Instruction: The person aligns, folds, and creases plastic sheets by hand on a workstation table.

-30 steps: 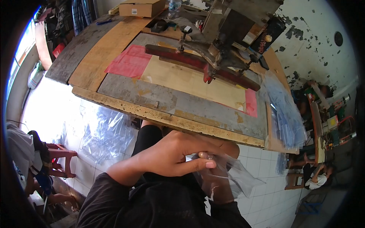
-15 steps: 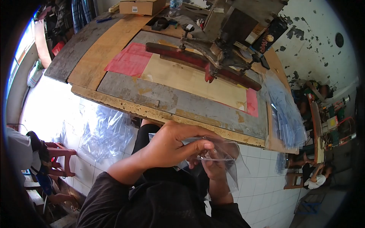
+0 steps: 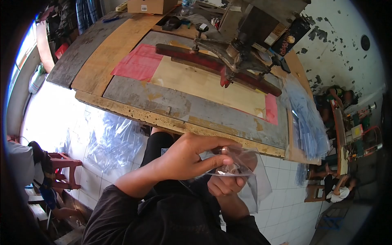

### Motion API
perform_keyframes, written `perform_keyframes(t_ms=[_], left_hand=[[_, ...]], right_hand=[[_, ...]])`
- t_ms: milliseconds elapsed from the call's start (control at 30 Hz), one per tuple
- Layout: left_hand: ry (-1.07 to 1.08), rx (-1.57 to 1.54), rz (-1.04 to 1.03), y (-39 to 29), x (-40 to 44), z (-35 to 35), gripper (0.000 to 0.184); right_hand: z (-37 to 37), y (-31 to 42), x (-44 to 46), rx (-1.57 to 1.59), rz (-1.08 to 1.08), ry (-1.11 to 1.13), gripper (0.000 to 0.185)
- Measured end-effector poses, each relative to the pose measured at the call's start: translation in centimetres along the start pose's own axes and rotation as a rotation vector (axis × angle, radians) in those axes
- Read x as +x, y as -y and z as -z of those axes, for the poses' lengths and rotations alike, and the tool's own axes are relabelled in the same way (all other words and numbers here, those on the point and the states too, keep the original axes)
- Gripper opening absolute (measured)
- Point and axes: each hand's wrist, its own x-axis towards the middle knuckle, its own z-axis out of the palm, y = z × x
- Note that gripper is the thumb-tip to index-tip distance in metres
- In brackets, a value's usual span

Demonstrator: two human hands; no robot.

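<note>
A clear plastic sheet [image 3: 259, 185] is in my two hands in front of my lap, folded over and hanging down on the right. My left hand [image 3: 190, 157] closes on its upper edge, thumb on the near side and fingers reaching over the far side. Below it, my right hand [image 3: 226, 184] has its fingers curled against the plastic, partly seen through it. The sheet's far parts are hidden behind my hands. Just beyond my hands runs the front edge of the wooden worktable [image 3: 179, 125].
A press with a long red-edged bar [image 3: 212, 67] stands over a cream and pink pad [image 3: 136, 63]. Clear sheets are stacked at the table's right [image 3: 304, 118]. More plastic [image 3: 112, 141] lies on the floor at left, near a red stool [image 3: 65, 171]. People sit at both sides.
My right hand has shifted slightly down and left, its fingers more curled. The plastic between my hands has turned, its hanging part swinging to the right. My left hand stays nearly in place.
</note>
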Motion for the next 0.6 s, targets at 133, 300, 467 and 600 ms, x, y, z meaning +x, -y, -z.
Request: perform_keyframes(t_ms=[133, 300, 467, 600], left_hand=[[0.001, -0.017, -0.077, 0.9, -0.3, -0.4, 0.036], [0.062, 0.029, -0.130, 0.7, -0.1, 0.1, 0.036], [-0.019, -0.018, -0.087, -0.1, -0.1, 0.3, 0.033], [-0.025, 0.056, -0.066, -0.2, 0.0, 0.7, 0.026]], right_hand=[[1.2, -0.2, 1.3, 0.160, -0.099, 0.273, 0.094], [1.9, -0.2, 1.0, 0.162, -0.115, 0.319, 0.096], [4.5, 0.8, -0.9, -0.066, -0.121, 0.263, 0.075], [3.9, 0.7, -2.4, -0.184, -0.040, 0.022, 0.074]])
